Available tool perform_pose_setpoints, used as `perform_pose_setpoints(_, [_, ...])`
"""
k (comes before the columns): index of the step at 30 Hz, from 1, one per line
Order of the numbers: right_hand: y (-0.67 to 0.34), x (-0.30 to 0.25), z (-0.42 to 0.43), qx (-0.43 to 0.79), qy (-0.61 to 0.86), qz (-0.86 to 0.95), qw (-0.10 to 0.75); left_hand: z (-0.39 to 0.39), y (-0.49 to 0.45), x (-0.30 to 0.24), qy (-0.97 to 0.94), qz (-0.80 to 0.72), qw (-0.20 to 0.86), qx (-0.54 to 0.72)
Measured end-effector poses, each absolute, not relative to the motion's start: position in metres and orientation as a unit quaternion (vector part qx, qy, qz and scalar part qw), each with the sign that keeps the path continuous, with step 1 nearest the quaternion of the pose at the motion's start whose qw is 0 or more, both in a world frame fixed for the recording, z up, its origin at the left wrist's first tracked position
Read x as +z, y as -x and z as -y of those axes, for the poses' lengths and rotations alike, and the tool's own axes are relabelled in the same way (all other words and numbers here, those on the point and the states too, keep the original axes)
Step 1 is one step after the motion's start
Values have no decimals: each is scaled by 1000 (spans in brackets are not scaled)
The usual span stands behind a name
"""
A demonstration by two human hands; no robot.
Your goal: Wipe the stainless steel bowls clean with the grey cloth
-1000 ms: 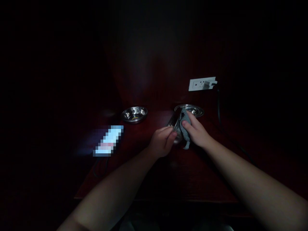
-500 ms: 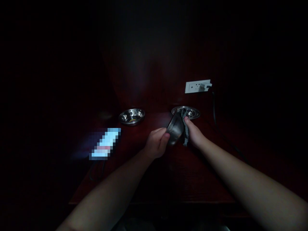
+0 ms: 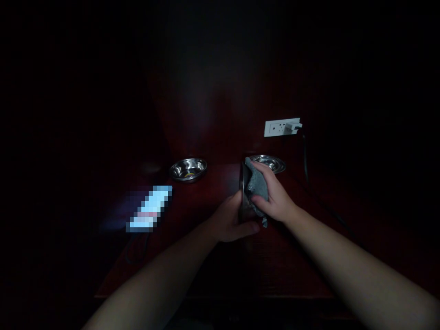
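Observation:
A metal bowl (image 3: 243,201) is tipped on its side above the dark red table, with its rim toward the left. My left hand (image 3: 230,222) grips it by the rim, the thumb stretched along the lower side. Against the bowl's outer side my right hand (image 3: 275,195) presses a grey-green cloth (image 3: 257,183), fingers wrapped over it. The cloth and my right hand hide most of the bowl's outside. Just behind my right hand lies a shiny metal dish (image 3: 278,165), partly covered from view.
Another metal bowl (image 3: 189,170) with something yellow inside stands at the back left. A lit phone (image 3: 149,208), its screen pixelated, lies at the left with a cable. On the back wall is a white socket (image 3: 282,127) with a plug and a dark cord (image 3: 305,158).
The bowl has turned more upright on its side. My right hand has spread the cloth over its outer side, and my left thumb has shifted lower along it.

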State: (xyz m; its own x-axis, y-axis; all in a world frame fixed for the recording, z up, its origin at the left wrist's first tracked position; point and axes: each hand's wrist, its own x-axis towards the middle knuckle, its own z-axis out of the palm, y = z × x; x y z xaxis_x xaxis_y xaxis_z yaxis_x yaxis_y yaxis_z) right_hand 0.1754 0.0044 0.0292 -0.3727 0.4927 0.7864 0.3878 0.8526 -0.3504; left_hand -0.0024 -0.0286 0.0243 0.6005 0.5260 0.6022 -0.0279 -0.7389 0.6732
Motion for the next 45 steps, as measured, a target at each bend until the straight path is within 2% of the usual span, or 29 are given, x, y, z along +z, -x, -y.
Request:
perform_pose_setpoints(4, [-173, 36, 0, -5, 262, 852, 454, 30, 1, 24, -802, -162, 336, 467])
perform_pose_setpoints(9, [-167, 41, 7, -27, 267, 866, 423, 33, -2, 25, -755, -238, 333, 512])
perform_pose_setpoints(14, [-161, 41, 11, -43, 277, 867, 412, 36, -7, 24, -722, -240, 323, 562])
perform_pose_setpoints(22, [-163, 40, 10, -25, 241, 879, 412, 38, -11, 19, -719, -305, 226, 583])
perform_pose_setpoints(36, [-163, 36, 7, 44, 273, 805, 525, 33, -9, 24, -807, -286, 130, 501])
perform_pose_setpoints(45, [-165, 28, -3, 201, 300, 722, 590, 31, -6, 24, -838, -248, 132, 468])
